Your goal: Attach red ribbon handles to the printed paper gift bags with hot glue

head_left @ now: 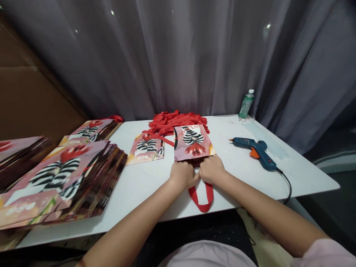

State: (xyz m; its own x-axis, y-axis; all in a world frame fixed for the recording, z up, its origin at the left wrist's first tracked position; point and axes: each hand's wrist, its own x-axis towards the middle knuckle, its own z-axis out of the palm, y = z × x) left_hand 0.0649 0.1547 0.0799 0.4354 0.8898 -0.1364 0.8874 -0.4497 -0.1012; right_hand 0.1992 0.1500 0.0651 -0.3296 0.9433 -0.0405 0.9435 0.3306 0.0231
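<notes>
A printed paper bag (191, 142) with a red flower and black-and-white striped pattern lies flat on the table, its dark mouth facing me. My left hand (182, 174) is closed on the left side of that mouth. On its right side my right hand (211, 168) grips the edge in the same way. The fingertips of both hands are hidden at the opening. A red ribbon handle (204, 207) loops out from the mouth toward me, below my hands. Another flat bag (147, 149) lies to the left, with a red ribbon strip across its upper right.
Several red ribbons (178, 120) are heaped behind the bag. Stacks of printed bags (63, 170) fill the left of the white table (144, 193). On the right are a blue glue gun (257, 150) with its cord, and a green bottle (246, 104). Glue sticks (264, 139) lie behind.
</notes>
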